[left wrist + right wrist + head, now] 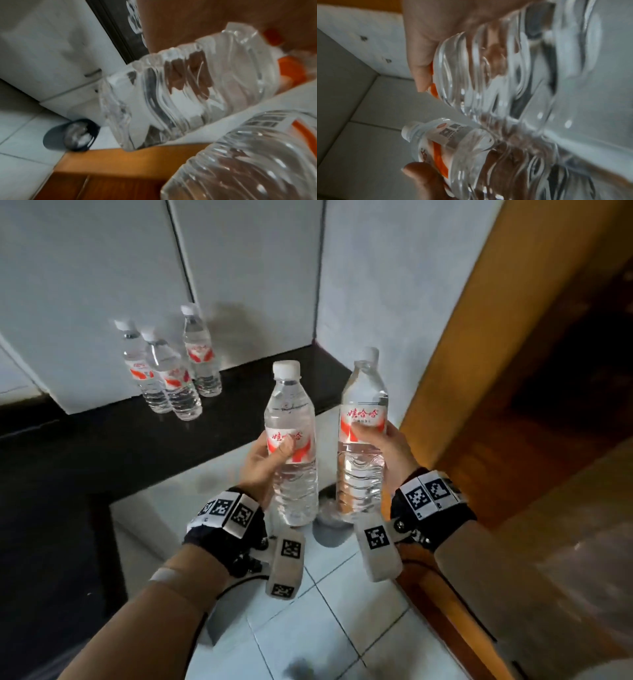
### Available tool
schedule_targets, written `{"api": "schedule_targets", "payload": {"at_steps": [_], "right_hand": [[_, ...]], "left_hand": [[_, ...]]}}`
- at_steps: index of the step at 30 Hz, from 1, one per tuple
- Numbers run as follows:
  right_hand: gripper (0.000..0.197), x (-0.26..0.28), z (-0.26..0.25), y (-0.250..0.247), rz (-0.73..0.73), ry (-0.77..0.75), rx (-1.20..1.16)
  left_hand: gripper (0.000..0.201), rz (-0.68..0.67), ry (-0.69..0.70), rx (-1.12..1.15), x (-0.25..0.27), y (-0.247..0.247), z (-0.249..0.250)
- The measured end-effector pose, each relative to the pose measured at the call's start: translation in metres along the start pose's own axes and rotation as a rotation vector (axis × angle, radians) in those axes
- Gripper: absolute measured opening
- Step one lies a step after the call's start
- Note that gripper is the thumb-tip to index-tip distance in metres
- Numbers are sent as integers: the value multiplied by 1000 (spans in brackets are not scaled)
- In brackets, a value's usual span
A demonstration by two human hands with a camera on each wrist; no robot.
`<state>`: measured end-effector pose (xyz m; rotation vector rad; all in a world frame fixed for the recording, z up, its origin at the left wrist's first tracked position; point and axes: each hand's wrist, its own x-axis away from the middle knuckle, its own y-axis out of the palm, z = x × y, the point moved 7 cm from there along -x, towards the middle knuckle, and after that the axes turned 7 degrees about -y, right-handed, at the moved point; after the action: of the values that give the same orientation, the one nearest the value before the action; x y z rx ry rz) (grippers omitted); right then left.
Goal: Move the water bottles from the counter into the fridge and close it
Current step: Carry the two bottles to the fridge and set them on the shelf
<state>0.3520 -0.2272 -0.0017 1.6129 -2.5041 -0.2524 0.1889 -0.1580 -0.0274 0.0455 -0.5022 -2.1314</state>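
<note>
My left hand (270, 455) grips one clear water bottle (291, 474) with a white cap and a red-and-white label, thumb across the label. My right hand (383, 440) grips a second such bottle (361, 474) around its label. Both are upright and side by side above the floor, off the black counter (102, 446). Three more bottles (168, 374) stand together at the back of the counter. In the left wrist view the ribbed bottle (171, 88) lies under my palm. In the right wrist view my right hand (426, 40) wraps its bottle (505, 81). No open fridge shows.
White panels (239, 268) rise behind the counter. A wooden door frame (479, 371) stands close on the right. White floor tiles (342, 611) lie below my hands, with a dark round object (72, 135) on them near the wall's foot.
</note>
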Motion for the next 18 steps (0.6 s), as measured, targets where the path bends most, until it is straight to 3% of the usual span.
{"api": "schedule_targets", "payload": {"at_steps": [2,4,6,9,12,15,18], "right_hand": [[39,27,-10,-45,91,-39,-14],[36,62,-26,-95,218,-72,-10],[29,104,-46,-153,345,-105,37],[25,185,-77,-247,542,-167,84],[33,293,-98,-346,796,-196,66],[20,409,-119,-439,1015,-236,49],[12,524,-136,-514,1249,-271,104]], "left_hand": [[72,-112,-29,3,-1,51,-12],[77,-204,-90,20,-2,106,-31],[85,-326,-176,8,-1,174,-57],[74,-465,-279,-98,19,289,-108],[61,-574,-338,-179,70,405,-160],[71,-781,-369,-213,137,525,-211],[55,-947,-364,-237,209,633,-249]]}}
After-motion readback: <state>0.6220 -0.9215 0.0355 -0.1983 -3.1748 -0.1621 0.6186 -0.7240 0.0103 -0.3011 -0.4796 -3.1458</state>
